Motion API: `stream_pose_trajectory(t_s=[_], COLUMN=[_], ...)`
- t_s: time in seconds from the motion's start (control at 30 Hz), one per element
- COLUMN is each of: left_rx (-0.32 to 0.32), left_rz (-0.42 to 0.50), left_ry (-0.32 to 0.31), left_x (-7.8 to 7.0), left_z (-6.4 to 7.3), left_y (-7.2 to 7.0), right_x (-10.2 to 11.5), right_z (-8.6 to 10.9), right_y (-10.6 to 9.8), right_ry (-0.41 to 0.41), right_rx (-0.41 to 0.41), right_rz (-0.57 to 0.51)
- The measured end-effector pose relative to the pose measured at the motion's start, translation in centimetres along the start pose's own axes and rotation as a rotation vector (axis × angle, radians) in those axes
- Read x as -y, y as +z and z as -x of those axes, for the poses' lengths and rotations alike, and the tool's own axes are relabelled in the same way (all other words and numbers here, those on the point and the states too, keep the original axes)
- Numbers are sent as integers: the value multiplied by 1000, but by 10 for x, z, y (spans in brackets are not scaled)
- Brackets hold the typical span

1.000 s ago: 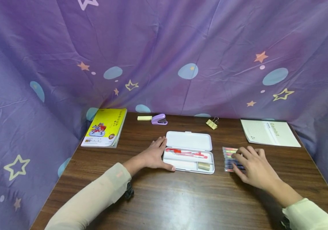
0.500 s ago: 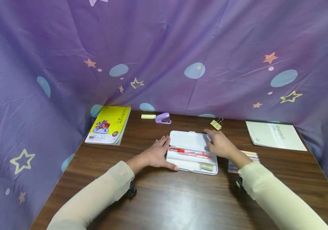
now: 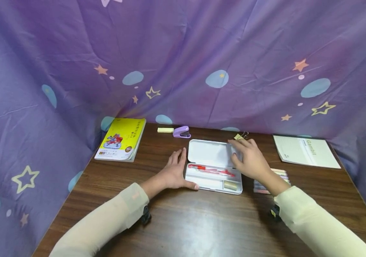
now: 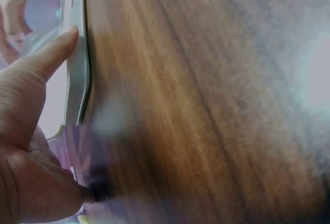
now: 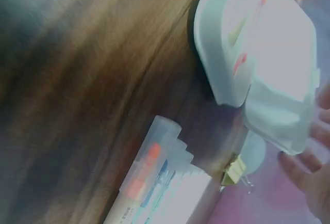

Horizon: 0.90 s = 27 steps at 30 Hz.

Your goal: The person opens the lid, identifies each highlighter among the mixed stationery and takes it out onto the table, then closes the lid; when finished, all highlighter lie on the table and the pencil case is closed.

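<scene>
A white pencil case (image 3: pixel 204 183) lies unfolded in front of me, its lid (image 3: pixel 208 151) tilted up at the back. Red pens (image 3: pixel 210 170) fill its rear compartment, and a small gold-coloured block (image 3: pixel 230 185) sits at the front right. My left hand (image 3: pixel 175 175) is spread at the case's left side; in the left wrist view its thumb (image 4: pixel 54 53) rests on the front edge. My right hand (image 3: pixel 251 160) touches the lid's right corner with extended fingers, also seen in the right wrist view. Beneath that forearm lies a row of capped markers (image 3: pixel 260 190), partly hidden.
At the back left is a yellow book (image 3: pixel 120 139). A pale yellow block (image 3: pixel 165 130) and a purple stapler (image 3: pixel 182 132) stand along the back, with a yellow binder clip (image 3: pixel 239 136) behind the lid. To the right lies a notebook (image 3: pixel 306 151). A purple curtain (image 3: pixel 176 64) closes off the back.
My right hand has left the markers and moved left to the lid's right corner. The lid has risen from lying flat. My left hand stays beside the case, its fingers lifted slightly.
</scene>
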<state>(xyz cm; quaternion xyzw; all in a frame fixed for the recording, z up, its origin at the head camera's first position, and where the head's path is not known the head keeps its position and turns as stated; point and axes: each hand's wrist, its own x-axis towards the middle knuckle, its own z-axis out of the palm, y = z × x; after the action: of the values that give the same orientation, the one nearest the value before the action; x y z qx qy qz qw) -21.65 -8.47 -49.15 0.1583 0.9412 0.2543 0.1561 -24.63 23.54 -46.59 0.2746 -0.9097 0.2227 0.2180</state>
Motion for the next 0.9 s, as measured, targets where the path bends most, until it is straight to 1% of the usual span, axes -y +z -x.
stream_pose_trajectory(t_s=[0.07, 0.13, 0.17, 0.2, 0.3, 0.4, 0.47, 0.53, 0.6, 0.63, 0.7, 0.77, 0.83, 0.9], left_rx=[-4, -2, -3, 3, 3, -4, -3, 8, 19, 21, 17, 3, -10, -17], left_rz=[-7, -8, -8, -10, -5, -8, -31, -67, -106, -111, -119, -123, -123, -144], left_ry=[-9, -12, -13, -16, -19, 0, 31, 73, 120, 144, 179, 196, 194, 186], left_x=[0, 0, 1, 1, 1, 1, -2, -5, -10, -13, -18, -22, -23, -22], left_z=[0, 0, -1, -1, -2, -1, 2, 4, 6, 7, 8, 8, 8, 7], left_y=[2, 3, 3, 3, 2, 0, -2, -5, -8, -10, -10, -10, -9, -7], right_x=[7, 15, 20, 25, 38, 47, 51, 53, 55, 56, 58, 60, 63, 65], right_z=[3, 5, 7, 9, 17, 29, 36, 42, 47, 49, 51, 52, 51, 51], right_y=[-5, -8, -8, -8, -3, 8, 15, 23, 30, 33, 37, 40, 43, 45], right_ry=[-40, -99, -123, -144, -183, -156, -131, -109, -94, -81, -52, -22, -1, 11], right_rx=[-69, -92, -70, -29, 148, 323, 405, 468, 500, 511, 521, 521, 530, 539], right_rz=[-34, -76, -94, -106, -96, -12, 70, 159, 226, 249, 272, 276, 274, 271])
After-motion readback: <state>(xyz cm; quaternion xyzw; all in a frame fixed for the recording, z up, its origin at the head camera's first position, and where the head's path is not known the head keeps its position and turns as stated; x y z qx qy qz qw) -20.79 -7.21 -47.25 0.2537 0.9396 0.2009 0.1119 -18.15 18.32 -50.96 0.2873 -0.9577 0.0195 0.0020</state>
